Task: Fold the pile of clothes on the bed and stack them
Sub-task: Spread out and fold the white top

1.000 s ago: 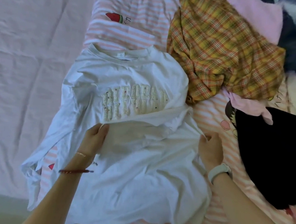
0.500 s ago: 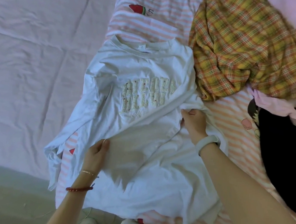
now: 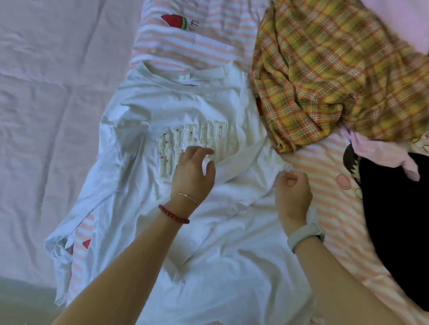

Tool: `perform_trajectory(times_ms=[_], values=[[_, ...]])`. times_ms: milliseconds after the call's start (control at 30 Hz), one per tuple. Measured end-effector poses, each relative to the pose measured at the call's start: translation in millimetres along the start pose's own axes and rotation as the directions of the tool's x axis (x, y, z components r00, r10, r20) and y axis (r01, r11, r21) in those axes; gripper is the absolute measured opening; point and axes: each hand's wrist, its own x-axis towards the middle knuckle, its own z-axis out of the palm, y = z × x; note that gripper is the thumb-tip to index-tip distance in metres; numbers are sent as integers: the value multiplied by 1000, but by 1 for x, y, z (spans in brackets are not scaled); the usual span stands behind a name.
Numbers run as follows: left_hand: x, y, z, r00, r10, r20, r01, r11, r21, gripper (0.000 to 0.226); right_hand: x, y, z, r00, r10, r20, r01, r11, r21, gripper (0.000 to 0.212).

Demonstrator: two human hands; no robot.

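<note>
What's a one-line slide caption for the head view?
Folding a white T-shirt on the bed: right hand pinches the folded edge, left hand hovers over the lettering.

White t-shirt (image 3: 176,110) on bed, 2 hands (image 3: 193,176) over it

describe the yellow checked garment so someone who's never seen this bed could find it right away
Start at the white T-shirt spread over the pink striped sheet in the middle of the bed. Just past its collar, up and to the right, lies a crumpled heap: the yellow plaid shirt. It is the only checked fabric there; the black garment and the pink garment beside it are plain.
</note>
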Motion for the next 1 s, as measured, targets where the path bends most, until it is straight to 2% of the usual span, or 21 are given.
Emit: perform_trajectory(times_ms=[100, 200, 300, 367, 400, 433, 467, 500, 533, 567, 600, 633, 667, 700, 767, 800, 833, 900, 933, 1000], values=[[40, 30, 19, 982, 188, 29, -189, 982, 26, 22, 12, -6, -1, 970, -237, -50, 227, 961, -159, 22], [74, 49, 43, 954, 276, 118, -287, 954, 89, 29, 30, -9, 2, 961, -271, 54, 273, 903, -331, 31], [96, 56, 66, 930, 137, 340, -239, 930, 281, 43, 44, -6, 7, 956, -238, 170, 290, 851, -437, 36], [102, 57, 75, 931, 63, 359, -219, 885, 411, 34, 50, -3, 9, 957, -216, 194, 283, 845, -454, 35], [105, 57, 76, 943, 52, 330, -195, 887, 419, 27, 51, -2, 8, 960, -212, 183, 273, 857, -438, 32], [108, 57, 76, 956, 47, 289, -155, 919, 363, 21, 52, -1, 7, 962, -221, 159, 268, 875, -403, 28], [111, 56, 75, 967, 38, 251, -99, 966, 237, 17, 53, 0, 5, 963, -241, 124, 270, 897, -351, 22], [115, 54, 71, 975, -7, 222, 2, 1000, 24, 12, 53, 2, 3, 962, -263, 81, 275, 918, -287, 16], [119, 51, 64, 976, -93, 199, 144, 956, -257, 10, 53, 4, 0, 960, -276, 34, 277, 935, -221, 12], [122, 49, 56, 960, -205, 192, 277, 796, -538, 14, 52, 6, -4, 961, -276, -10, 271, 949, -163, 10], [126, 45, 51, 923, -314, 222, 372, 578, -727, 19, 53, 7, -6, 964, -263, -46, 256, 959, -123, 9], [129, 41, 48, 877, -391, 279, 436, 403, -805, 23, 54, 8, -7, 967, -244, -67, 236, 966, -107, 8], [132, 39, 47, 827, -451, 336, 501, 321, -804, 26, 55, 10, -6, 971, -230, -70, 221, 968, -115, 9], [134, 37, 46, 783, -491, 381, 564, 305, -767, 25, 56, 11, -6, 972, -226, -59, 217, 967, -136, 10], [142, 39, 48, 733, -518, 441, 651, 349, -674, 15, 58, 10, -5, 963, -269, -19, 263, 952, -155, 12], [149, 41, 49, 731, -507, 457, 670, 408, -620, 17, 59, 10, -5, 950, -310, 14, 309, 939, -153, 15], [157, 43, 50, 746, -477, 464, 666, 527, -528, 29, 58, 10, -6, 934, -352, 60, 358, 921, -155, 18], [170, 51, 52, 816, -387, 430, 511, 830, -224, 39, 57, 11, -10, 899, -403, 170, 430, 885, -176, 26], [174, 54, 53, 862, -317, 395, 382, 919, -97, 37, 57, 12, -12, 882, -424, 208, 461, 868, -185, 27], [180, 58, 54, 929, -201, 312, 220, 975, -27, 41, 58, 14, -19, 851, -479, 217, 517, 836, -184, 22]])
